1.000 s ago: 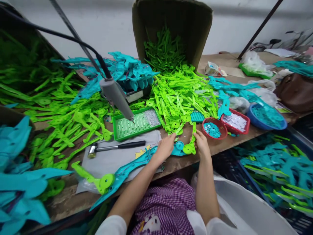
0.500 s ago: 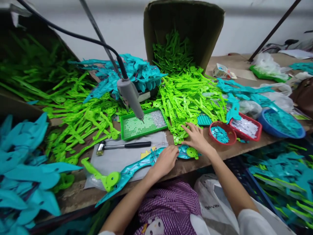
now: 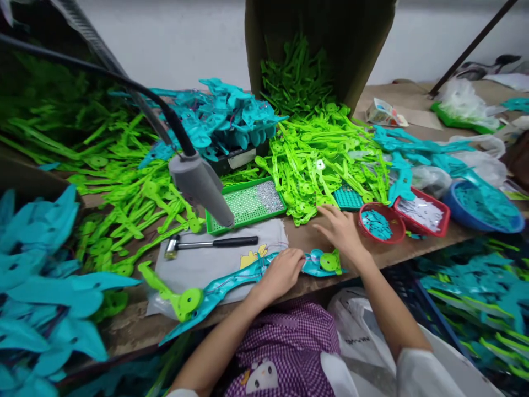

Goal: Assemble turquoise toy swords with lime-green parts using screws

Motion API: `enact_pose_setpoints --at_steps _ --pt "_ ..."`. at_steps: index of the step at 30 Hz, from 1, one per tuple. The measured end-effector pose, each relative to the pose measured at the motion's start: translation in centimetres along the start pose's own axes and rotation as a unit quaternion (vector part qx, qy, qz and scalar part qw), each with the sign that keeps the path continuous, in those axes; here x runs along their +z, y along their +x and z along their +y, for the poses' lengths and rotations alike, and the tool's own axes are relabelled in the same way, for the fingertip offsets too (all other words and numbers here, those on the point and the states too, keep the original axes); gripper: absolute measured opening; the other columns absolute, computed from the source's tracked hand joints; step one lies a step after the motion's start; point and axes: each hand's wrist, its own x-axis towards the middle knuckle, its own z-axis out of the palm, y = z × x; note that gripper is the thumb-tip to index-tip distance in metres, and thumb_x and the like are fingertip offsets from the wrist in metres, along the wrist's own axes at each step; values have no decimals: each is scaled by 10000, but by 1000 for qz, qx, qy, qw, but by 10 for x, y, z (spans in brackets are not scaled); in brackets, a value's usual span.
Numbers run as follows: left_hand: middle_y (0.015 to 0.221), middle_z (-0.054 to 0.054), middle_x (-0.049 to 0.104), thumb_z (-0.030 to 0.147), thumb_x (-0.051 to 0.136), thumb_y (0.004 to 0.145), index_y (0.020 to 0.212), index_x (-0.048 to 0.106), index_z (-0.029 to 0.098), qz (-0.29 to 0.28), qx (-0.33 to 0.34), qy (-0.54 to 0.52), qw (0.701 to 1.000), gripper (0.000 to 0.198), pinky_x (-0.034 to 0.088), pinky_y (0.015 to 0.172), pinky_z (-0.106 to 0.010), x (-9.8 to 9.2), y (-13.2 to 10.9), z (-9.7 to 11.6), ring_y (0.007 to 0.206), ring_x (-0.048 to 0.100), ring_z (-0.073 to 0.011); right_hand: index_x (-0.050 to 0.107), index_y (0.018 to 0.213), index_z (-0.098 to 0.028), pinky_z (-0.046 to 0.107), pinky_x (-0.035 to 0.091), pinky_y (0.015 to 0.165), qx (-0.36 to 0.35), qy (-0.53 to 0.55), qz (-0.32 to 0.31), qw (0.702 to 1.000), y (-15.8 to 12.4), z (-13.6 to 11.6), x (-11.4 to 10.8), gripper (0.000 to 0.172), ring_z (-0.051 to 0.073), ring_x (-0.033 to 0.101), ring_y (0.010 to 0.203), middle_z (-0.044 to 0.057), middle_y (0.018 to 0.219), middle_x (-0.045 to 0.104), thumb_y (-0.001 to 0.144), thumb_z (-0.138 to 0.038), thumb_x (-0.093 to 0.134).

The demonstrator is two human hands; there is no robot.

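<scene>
A long teal plastic part (image 3: 235,277) lies along the front of the bench, with thin wires running along it. Green plastic pieces sit on both its ends, a lever-shaped one (image 3: 188,302) at left and a round-bossed one (image 3: 330,261) at right. My left hand (image 3: 281,273) has its fingers curled over the teal part's middle, gripping it. Just above the right end, my right hand (image 3: 339,231) is open with fingers spread, beside the pile of green pieces (image 3: 326,160). Its fingers hold nothing that I can see.
A grey electric screwdriver (image 3: 202,187) hangs over a green tray (image 3: 243,207) of screws. A hammer (image 3: 215,242) lies on a grey cloth (image 3: 223,259). A red bowl (image 3: 399,231), a red tray (image 3: 444,220) and a blue basin (image 3: 512,223) stand at right. Teal parts (image 3: 45,281) are heaped left.
My right hand has drawn back slightly from the green pile, toward the right. The hanging screwdriver has swung left and looks larger. My left hand stays on the teal part.
</scene>
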Motion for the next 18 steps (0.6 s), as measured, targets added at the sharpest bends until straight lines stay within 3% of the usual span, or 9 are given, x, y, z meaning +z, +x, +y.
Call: enact_pose_setpoints --at_steps 3,6,9,12,16,18 --pt "985 -59 646 261 346 980 990 569 194 -21 11 -19 1000 232 431 850 -311 -8 -2 3 948 586 -193 593 1190 -211 357 449 812 181 83 55 978 -56 7 -17 461 229 641 890 103 1077 684 895 -530 441" --pt "953 -48 663 293 387 971 983 594 198 -7 22 -28 999 228 416 850 -318 -20 6 7 925 598 -195 590 1200 -233 345 450 725 284 95 24 954 -88 7 -12 494 236 641 800 71 913 702 869 -572 452" --pt "948 -46 677 320 420 957 983 622 205 43 14 -66 997 234 418 835 -307 -32 22 12 917 608 -193 554 1260 -256 326 431 661 300 125 1 946 -83 6 5 527 241 632 764 44 789 681 834 -563 507" --pt "926 -39 689 310 456 931 996 643 199 80 -25 -121 989 227 433 746 -269 -34 38 9 849 617 -178 581 1220 -232 292 409 574 302 220 20 927 -65 10 17 528 188 570 583 -8 606 598 776 -517 590" --pt "759 0 677 327 482 904 981 668 194 58 -81 -148 984 241 396 600 -233 -22 42 -5 649 579 -143 529 1237 -189 231 328 420 323 424 13 846 -55 13 22 621 107 435 395 -59 509 541 715 -505 645" --pt "742 3 683 333 491 897 966 678 198 42 -91 -146 984 240 394 593 -231 -15 39 -11 633 581 -143 491 1241 -173 211 282 375 327 466 4 822 -55 11 23 658 86 390 353 -70 483 539 706 -520 655"
